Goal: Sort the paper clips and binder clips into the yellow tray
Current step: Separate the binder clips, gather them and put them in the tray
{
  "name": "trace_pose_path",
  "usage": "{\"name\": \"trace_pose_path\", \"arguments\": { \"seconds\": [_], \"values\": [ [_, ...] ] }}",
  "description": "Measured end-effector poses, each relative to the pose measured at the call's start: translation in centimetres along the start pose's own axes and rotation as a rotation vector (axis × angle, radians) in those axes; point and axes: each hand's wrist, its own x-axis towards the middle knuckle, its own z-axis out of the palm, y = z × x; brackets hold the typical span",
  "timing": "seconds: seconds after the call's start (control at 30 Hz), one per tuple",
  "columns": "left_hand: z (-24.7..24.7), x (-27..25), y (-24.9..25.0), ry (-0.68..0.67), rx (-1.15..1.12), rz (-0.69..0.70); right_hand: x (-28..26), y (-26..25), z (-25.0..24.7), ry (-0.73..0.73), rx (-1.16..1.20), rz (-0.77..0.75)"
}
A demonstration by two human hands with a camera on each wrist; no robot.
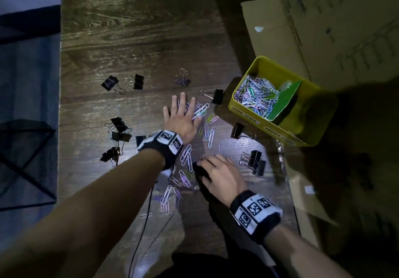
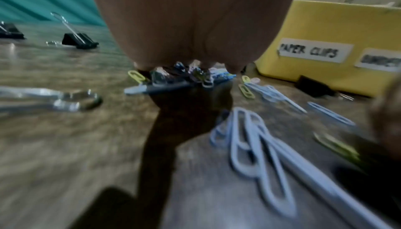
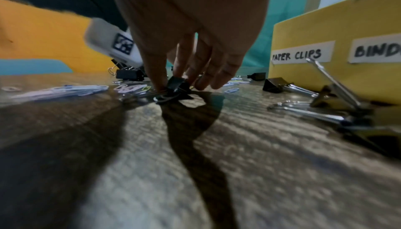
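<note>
My left hand [image 1: 182, 116] lies flat with fingers spread on a heap of coloured paper clips [image 1: 201, 109] on the wooden floor; in the left wrist view its fingertips [image 2: 233, 68] press on those clips. My right hand [image 1: 218, 171] is nearer me, and its thumb and fingers pinch a black binder clip [image 3: 176, 85] that still touches the floor. The yellow tray [image 1: 244, 108] stands to the right, labelled "PAPER CLIPS" [image 3: 297, 56]. Its left compartment holds many paper clips [image 1: 257, 94], behind a green divider [image 1: 285, 102].
Black binder clips lie scattered: far left [image 1: 110, 82], by the tray [image 1: 217, 96], right [image 1: 254, 159] and left [image 1: 118, 127]. Loose paper clips [image 1: 186, 155] spread between my hands. Cardboard boxes [image 1: 323, 29] stand behind the tray, a blue rug [image 1: 28, 105] lies left, and a cable [image 1: 140, 234] runs near me.
</note>
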Motion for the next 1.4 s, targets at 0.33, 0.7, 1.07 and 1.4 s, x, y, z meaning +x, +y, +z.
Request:
{"name": "trace_pose_path", "arguments": {
  "seconds": [0.33, 0.7, 1.07, 1.4],
  "values": [
    [1.2, -2.7, 3.2, 0.042, -0.044, 0.068, -2.9, 4.0, -2.4, 0.187, -0.085, 0.198],
    [3.7, -8.4, 2.4, -0.054, 0.052, 0.218, -4.4, 6.2, -3.9, 0.094, -0.179, 0.382],
    [2.7, -8.3, -1.3, -0.123, 0.018, 0.098, 5.1, 0.5, -3.6, -0.074, 0.013, 0.041],
    [4.6, -16.8, -6.4, -0.069, -0.001, 0.208, 2.0, 1.7, 0.6, -0.202, -0.146, 0.107]
  ]
}}
